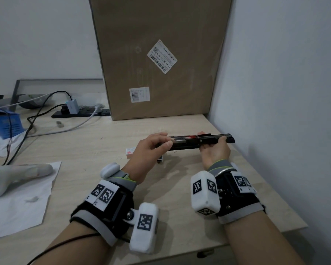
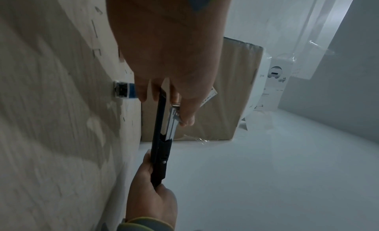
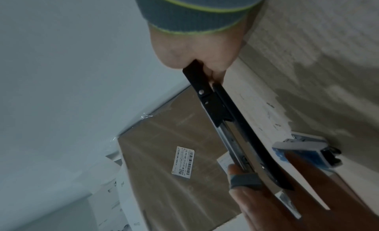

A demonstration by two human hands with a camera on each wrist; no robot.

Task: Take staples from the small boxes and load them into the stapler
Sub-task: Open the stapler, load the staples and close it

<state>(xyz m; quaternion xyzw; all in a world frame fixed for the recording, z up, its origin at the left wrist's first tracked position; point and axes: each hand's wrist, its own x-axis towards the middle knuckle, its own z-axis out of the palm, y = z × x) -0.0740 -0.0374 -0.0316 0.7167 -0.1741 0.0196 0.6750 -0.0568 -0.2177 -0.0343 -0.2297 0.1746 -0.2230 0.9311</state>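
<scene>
A long black stapler (image 1: 199, 141) is held level above the wooden table (image 1: 96, 150), its top swung open so that a silver staple rail (image 2: 173, 121) and a red part inside show. My left hand (image 1: 151, 148) pinches the stapler's left end, thumb on the near side and fingers on the far side at the rail. My right hand (image 1: 214, 150) grips the right part from below. A small white staple box (image 1: 130, 152) lies on the table behind my left hand. In the wrist views an opened small box (image 2: 123, 91) (image 3: 307, 151) lies just under the stapler (image 3: 235, 121).
A tall cardboard box (image 1: 161, 58) stands at the back against the wall (image 1: 275, 92), which runs close along the right. A power strip (image 1: 80, 112) with cables, a blue carton (image 1: 5, 123), a sheet of paper (image 1: 17, 203) and a white device (image 1: 11, 175) fill the left side.
</scene>
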